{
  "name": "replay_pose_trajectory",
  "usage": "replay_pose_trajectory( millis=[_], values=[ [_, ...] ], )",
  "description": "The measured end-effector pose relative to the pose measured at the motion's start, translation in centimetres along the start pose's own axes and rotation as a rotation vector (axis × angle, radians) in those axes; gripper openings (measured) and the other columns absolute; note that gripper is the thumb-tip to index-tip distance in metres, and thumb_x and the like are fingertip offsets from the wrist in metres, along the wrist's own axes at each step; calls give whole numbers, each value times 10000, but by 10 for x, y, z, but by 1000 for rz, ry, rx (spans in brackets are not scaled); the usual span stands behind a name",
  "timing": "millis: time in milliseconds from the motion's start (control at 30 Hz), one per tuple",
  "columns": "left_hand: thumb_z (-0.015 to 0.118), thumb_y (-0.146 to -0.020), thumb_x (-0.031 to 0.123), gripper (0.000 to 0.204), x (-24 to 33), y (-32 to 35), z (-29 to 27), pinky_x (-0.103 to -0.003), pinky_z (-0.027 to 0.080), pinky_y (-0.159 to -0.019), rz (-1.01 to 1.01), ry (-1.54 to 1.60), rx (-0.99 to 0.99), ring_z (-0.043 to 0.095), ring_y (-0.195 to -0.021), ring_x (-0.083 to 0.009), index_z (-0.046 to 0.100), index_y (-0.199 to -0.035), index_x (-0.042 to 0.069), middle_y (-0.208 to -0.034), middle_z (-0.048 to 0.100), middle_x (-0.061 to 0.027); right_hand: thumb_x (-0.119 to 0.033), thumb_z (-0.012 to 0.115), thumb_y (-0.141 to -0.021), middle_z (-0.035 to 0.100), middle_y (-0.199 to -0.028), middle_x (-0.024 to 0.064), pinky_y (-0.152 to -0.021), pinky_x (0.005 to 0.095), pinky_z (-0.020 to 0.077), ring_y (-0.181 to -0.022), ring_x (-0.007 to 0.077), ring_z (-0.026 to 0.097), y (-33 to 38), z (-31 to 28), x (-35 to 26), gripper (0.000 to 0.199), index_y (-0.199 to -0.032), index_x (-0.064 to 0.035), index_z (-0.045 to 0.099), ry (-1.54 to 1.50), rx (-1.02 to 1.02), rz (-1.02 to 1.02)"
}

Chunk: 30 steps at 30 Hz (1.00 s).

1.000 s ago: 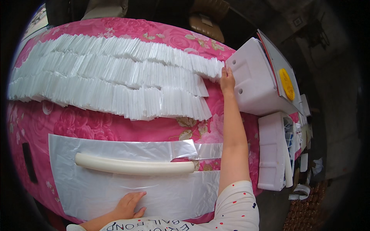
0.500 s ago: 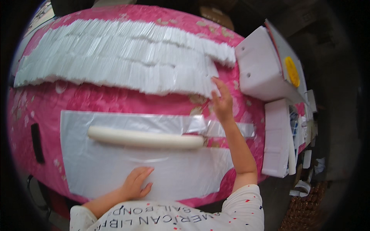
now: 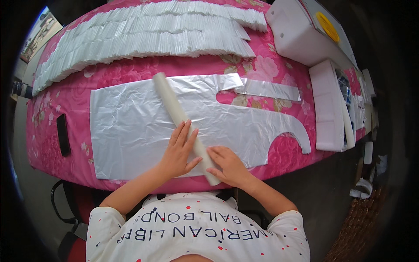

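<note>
In the head view, your left hand [image 3: 179, 150] lies flat with fingers spread on the near end of the white roll [image 3: 183, 122], and your right hand [image 3: 229, 166] presses open-palmed against its lower right end. The roll lies diagonally from centre toward bottom centre, across the flat translucent plastic sheet [image 3: 131, 126], likely so that its weight holds the sheet smooth on the pink floral cloth [image 3: 279, 65]. Stacked white bags [image 3: 144, 39] fan across the top.
</note>
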<state>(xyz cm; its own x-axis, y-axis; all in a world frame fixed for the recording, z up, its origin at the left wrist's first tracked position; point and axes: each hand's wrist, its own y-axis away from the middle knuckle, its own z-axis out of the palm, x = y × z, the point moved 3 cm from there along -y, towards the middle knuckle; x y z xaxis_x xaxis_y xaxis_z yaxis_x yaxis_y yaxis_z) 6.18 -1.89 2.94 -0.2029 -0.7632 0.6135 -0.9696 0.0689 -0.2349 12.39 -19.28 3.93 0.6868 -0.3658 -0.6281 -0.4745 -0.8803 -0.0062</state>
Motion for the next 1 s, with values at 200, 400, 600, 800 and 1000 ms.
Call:
replay_pose_trajectory(
  millis=[200,400,600,800,1000],
  values=[
    [601,-746,451,582,24,-9,18,-593,136,-1032,52,-120,-177,156,-1346,-385,529,-1157,46,-1422,263,-196,-219,572,-805,351,-1387,184,-1059,421,254,-1293,336,317,31,-8,63,566,-1300,2,408,273,95,47],
    [597,-747,475,656,39,-15,34,-599,106,-1040,84,-174,-233,140,-1354,-364,481,-1228,44,-1428,246,-194,-150,477,-862,387,-1338,243,-1075,392,240,-1261,355,353,106,-107,190,473,-1279,60,405,424,423,467],
    [584,-793,399,755,10,0,1,-521,132,-1074,73,-141,-27,129,-1354,-360,265,-1382,51,-1462,120,-207,-98,354,-886,369,-1355,245,-1098,398,197,-1288,343,318,183,-123,279,439,-1286,79,392,570,536,652],
    [596,-814,219,559,-122,112,-157,-427,292,-1024,-338,-585,547,360,-1238,-353,399,-1285,-8,-1361,362,-205,-171,333,-936,349,-1371,236,-1089,378,219,-1289,346,315,187,-126,275,438,-1306,57,379,681,447,729],
    [493,-861,411,633,-200,235,-246,-427,328,-959,-964,-868,525,419,-1121,-321,361,-1321,-3,-1333,416,-177,-164,341,-935,352,-1377,220,-1087,354,220,-1292,325,320,176,-137,272,436,-1312,51,378,731,351,825]
  ],
)
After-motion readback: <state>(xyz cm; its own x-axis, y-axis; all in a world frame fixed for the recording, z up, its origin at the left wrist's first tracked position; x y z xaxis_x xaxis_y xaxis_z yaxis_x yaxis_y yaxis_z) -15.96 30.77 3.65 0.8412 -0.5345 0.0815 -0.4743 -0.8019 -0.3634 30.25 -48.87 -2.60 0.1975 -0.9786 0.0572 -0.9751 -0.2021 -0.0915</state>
